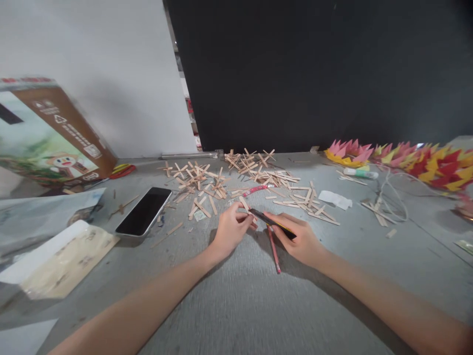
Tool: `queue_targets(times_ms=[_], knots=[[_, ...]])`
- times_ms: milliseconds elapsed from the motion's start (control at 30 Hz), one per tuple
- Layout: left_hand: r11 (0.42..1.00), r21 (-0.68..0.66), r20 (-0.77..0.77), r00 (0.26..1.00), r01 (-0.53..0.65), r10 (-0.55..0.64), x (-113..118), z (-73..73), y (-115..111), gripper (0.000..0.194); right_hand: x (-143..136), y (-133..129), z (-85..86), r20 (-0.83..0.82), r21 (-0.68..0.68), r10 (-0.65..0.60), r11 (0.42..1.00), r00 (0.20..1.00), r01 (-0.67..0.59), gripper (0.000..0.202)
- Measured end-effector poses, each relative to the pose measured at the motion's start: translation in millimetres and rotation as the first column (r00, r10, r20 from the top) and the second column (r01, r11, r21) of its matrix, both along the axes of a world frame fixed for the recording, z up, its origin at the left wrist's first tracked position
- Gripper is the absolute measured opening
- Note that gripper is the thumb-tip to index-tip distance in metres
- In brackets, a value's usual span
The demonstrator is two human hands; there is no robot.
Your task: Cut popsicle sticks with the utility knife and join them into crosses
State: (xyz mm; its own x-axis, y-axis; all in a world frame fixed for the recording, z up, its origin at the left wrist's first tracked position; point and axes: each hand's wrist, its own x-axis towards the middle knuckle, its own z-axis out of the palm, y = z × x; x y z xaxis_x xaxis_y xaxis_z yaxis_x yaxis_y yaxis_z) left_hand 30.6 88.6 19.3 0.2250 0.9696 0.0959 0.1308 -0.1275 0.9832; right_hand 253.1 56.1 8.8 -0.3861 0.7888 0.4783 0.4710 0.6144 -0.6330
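Note:
Pinched in my left hand (231, 227) is a flat wooden craft stick (244, 202), its far end pointing up and away. My right hand (299, 237) is closed around a black and yellow utility knife (275, 225). The knife's front end meets the stick near my left fingertips; its blade is too small to make out. Under my right hand a pink pencil (274, 251) lies on the grey table (229, 315). Just beyond both hands spreads a pile of loose craft sticks (303, 199), and further back are several crossed stick pieces (195, 176).
A smartphone (144, 212) lies to the left, beside plastic packets (70, 256) and a brown printed box (70, 133). At the right are pink, yellow and red paper petals (447, 165), a glue stick (360, 173), a white cable (397, 185) and a paper scrap (335, 199).

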Motion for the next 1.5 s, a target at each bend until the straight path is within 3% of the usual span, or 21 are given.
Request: queue_targets(times_ms=[367, 733, 1267, 1500], knots=[[1.000, 0.003, -0.014, 1.000, -0.015, 0.015, 0, -2.6, 1, 0.021, 0, 1, -1.3, 0.014, -0.009, -0.004, 1.000, 1.000, 0.005, 0.043], [0.982, 0.182, -0.280, 0.955, -0.046, 0.096, 1, -2.2, -4, 0.015, -10, -13, 5.4, 0.118, 0.002, -0.053, 0.999, 0.992, 0.054, 0.046], [0.969, 0.247, -0.412, 0.904, -0.014, 0.118, -1, -0.8, -9, 0.007, -14, -20, 8.7, 0.204, 0.080, -0.063, 0.996, 0.977, 0.048, 0.050], [0.981, 0.189, -0.241, 0.966, -0.051, 0.097, 1, 3.0, -9, 0.003, -14, -20, 1.8, 0.074, -0.005, -0.032, 0.999, 0.997, 0.032, 0.048]])
